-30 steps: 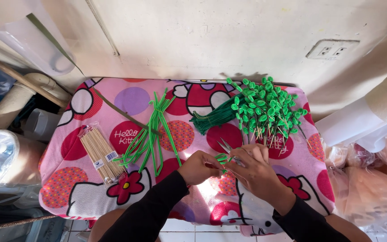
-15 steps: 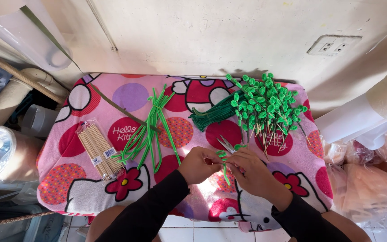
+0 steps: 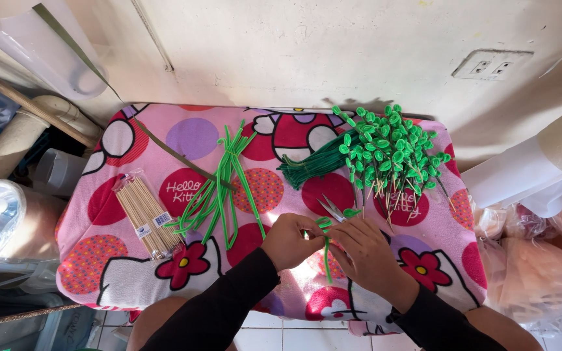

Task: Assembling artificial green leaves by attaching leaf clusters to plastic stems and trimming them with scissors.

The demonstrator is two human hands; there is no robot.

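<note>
Bending a fuzzy green pipe cleaner (image 3: 326, 242) at table centre: left hand (image 3: 289, 239) and right hand (image 3: 364, 253) pinch it. Finished leaf-topped skewers (image 3: 391, 153) heap at 1 o'clock; unused green stems (image 3: 222, 188) and packaged bamboo skewers (image 3: 144, 214) remain at 10.

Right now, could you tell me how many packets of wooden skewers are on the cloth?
1: a clear packet of wooden skewers lies on the left part of the patterned cloth, beside the loose green pipe cleaners. More may be hidden under the hands.
</note>
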